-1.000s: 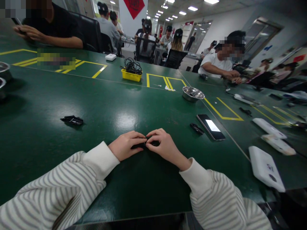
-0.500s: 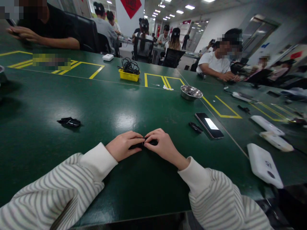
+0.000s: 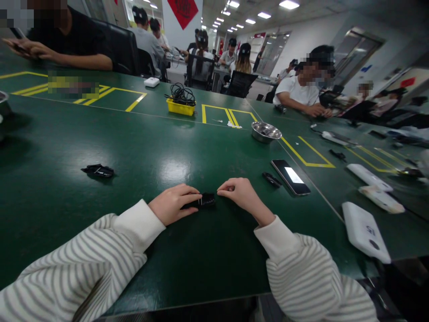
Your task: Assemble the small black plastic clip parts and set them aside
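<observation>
Head view: left fingers (image 3: 190,197) hold a black packet (image 3: 208,200), right fingers (image 3: 229,184) stand beside it

Left fingers are closed around the packet's left part, low at the green tabletop (image 3: 208,259). Right fingers are pinched together just beside its right end; whether something thin is between them, I cannot tell. To the right, a dark bundle (image 3: 271,180) lies near a smartphone (image 3: 290,177); to the left lies a crumpled black wrapper (image 3: 98,171). Farther away are a metal bowl (image 3: 266,133) and a yellow bin (image 3: 181,108) with black cables (image 3: 181,95).
</observation>
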Demonstrator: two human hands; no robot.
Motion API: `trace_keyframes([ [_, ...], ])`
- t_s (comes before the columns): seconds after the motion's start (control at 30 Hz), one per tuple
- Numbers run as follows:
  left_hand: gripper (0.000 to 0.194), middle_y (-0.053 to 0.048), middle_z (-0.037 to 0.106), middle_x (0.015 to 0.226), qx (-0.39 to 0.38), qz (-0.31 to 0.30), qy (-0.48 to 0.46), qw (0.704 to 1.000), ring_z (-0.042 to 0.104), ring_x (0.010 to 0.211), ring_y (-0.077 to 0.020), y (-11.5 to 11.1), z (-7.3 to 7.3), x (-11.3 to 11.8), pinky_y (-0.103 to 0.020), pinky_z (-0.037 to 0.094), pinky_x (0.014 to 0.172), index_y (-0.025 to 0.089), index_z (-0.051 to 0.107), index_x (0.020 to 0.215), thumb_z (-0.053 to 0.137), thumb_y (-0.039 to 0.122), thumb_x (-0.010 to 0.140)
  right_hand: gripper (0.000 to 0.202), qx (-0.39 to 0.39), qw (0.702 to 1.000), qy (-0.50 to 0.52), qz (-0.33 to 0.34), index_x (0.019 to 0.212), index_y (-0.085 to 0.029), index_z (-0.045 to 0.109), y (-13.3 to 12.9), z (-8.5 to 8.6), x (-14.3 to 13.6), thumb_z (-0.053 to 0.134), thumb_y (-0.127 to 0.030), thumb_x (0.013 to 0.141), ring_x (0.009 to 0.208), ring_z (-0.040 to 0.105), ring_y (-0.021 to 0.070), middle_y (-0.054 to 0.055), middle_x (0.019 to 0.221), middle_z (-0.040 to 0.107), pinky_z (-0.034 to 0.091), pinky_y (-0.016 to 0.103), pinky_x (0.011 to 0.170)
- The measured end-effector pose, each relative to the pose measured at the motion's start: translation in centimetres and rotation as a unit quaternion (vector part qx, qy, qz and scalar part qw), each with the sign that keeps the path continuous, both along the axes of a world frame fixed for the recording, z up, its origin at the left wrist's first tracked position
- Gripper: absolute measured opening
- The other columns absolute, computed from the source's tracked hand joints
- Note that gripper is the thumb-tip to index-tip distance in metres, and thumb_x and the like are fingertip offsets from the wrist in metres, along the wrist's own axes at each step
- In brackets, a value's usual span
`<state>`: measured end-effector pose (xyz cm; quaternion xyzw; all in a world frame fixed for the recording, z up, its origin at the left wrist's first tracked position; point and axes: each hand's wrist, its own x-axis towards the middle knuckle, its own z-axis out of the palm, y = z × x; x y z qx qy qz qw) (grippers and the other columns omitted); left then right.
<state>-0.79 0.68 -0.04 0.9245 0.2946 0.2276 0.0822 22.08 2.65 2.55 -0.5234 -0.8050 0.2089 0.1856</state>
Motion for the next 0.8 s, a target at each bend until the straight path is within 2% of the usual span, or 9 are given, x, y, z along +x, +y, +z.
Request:
trace_keyframes([
  [0.27,0.028,-0.009,0.059,0.101,-0.005,0.001,0.0,1.0,0.055,0.089,-0.0182,0.0,0.2,0.0,-0.032,0.048,0.076,0.014,0.057,0.103,0.052,0.025,0.079,0.011,-0.023,1.0,-0.003,0.006,0.071,-0.016,0.066,-0.2,0.3,0.0,0.057,-0.023,0.07,0.056,0.057,0.0106,0.001,0.064,0.064,0.045,0.023,0.053],
  [0.5,0.027,-0.009,0.059,0.1,-0.001,0.002,0.005,1.0,0.054,0.089,-0.0183,0.0,0.2,0.1,-0.031,0.048,0.076,0.013,0.057,0.102,0.053,0.024,0.078,0.013,-0.003,0.988,0.152,0.005,0.078,-0.014,0.059,-1.6,0.7,-1.1,0.051,-0.024,0.076,0.063,0.059,0.0101,0.002,0.07,0.063,0.047,0.021,0.056],
  [0.67,0.026,-0.009,0.059,0.1,0.0,-0.003,0.011,1.0,0.054,0.089,-0.018,0.0,0.2,0.1,-0.031,0.048,0.077,0.013,0.056,0.102,0.052,0.024,0.078,0.009,0.003,0.988,0.121,0.095,0.071,-0.016,0.061,-2.1,0.5,-2.3,0.053,-0.02,0.075,0.083,0.057,0.0127,0.003,0.092,0.063,0.046,0.023,0.065],
  [0.8,0.027,-0.009,0.058,0.101,0.005,-0.003,0.012,1.0,0.054,0.089,-0.0183,-0.1,0.2,0.0,-0.031,0.047,0.076,0.014,0.055,0.103,0.052,0.024,0.079,0.01,-0.01,0.99,0.091,0.11,0.071,-0.018,0.061,-2.2,0.3,-2.6,0.053,-0.019,0.076,0.088,0.055,0.0136,0.002,0.095,0.063,0.045,0.027,0.072],
])
